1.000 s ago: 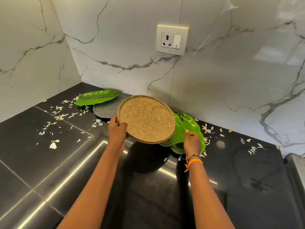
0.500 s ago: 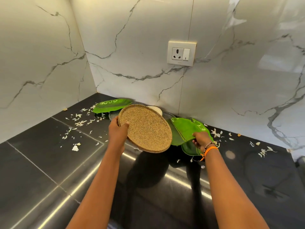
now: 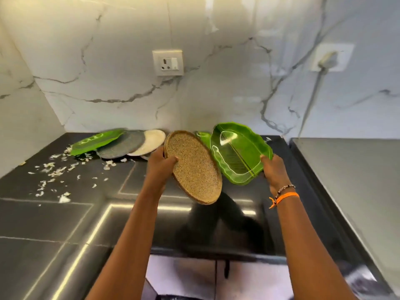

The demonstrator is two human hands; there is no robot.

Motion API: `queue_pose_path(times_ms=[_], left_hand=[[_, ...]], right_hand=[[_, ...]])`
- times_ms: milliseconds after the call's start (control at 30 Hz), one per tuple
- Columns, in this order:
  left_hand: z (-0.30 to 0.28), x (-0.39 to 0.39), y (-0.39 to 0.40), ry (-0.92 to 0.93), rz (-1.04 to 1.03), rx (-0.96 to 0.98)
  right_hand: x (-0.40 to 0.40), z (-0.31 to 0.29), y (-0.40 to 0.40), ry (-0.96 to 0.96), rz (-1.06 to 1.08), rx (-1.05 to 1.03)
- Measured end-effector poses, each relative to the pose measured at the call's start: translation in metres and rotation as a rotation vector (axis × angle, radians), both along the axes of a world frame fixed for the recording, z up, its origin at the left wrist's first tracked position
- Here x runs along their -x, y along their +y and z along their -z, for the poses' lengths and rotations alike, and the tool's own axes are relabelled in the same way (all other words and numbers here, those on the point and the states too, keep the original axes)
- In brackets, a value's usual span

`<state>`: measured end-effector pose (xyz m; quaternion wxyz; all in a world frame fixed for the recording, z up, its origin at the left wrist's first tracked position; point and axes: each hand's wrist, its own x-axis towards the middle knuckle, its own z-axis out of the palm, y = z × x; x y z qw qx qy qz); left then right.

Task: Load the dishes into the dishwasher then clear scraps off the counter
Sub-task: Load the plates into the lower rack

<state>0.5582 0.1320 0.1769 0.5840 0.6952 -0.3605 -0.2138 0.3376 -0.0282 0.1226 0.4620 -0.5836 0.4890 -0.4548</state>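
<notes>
My left hand (image 3: 159,163) grips the rim of a round speckled tan plate (image 3: 193,169), held tilted above the black counter (image 3: 65,217). My right hand (image 3: 273,169) holds a green leaf-shaped plate (image 3: 238,152) by its right edge, lifted and tilted toward me. Against the back wall lie another green leaf plate (image 3: 95,140), a grey speckled plate (image 3: 123,145) and a cream plate (image 3: 149,140), overlapping. A bit of a further green plate (image 3: 203,136) shows behind the tan one. White scraps (image 3: 54,169) are scattered on the counter's left part.
A marble wall with a socket (image 3: 168,62) rises behind the counter. A second socket (image 3: 331,57) with a plug and cable is at right. A grey steel surface (image 3: 350,169) adjoins the counter on the right. The counter's front edge (image 3: 216,253) is below my arms.
My right hand has lifted the green leaf plate off the counter and tilted it up. My view has swung right and back, and the tan plate has tipped steeper in my left hand.
</notes>
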Motion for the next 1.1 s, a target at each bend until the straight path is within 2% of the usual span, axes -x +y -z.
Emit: queue_pose_path(times_ms=[233,467,600,700,900,967,1100], left_hand=[[0.027,0.113,0.041,0.129,0.271,-0.073],[0.035,0.237,0.033,0.020,0.496,-0.229],[0.043,0.310,0.022,-0.097,0.688,-0.364],[0.057,0.366,0.010,-0.185,0.799,-0.515],[0.106,0.439,-0.001,-0.547,0.794,-0.791],[0.123,0.447,-0.001,-0.520,0.831,-0.912],[0.154,0.472,0.004,-0.273,0.909,-1.118]], right_hand=[[0.134,0.030,0.130,-0.237,0.059,-0.116],[0.270,0.077,0.196,-0.550,0.194,-0.330],[0.351,0.107,0.222,-0.583,0.160,-0.440],[0.416,0.127,0.242,-0.577,0.158,-0.608],[0.528,0.171,0.261,-0.651,0.252,-0.863],[0.551,0.184,0.265,-0.634,0.300,-0.901],[0.577,0.205,0.264,-0.588,0.388,-0.982]])
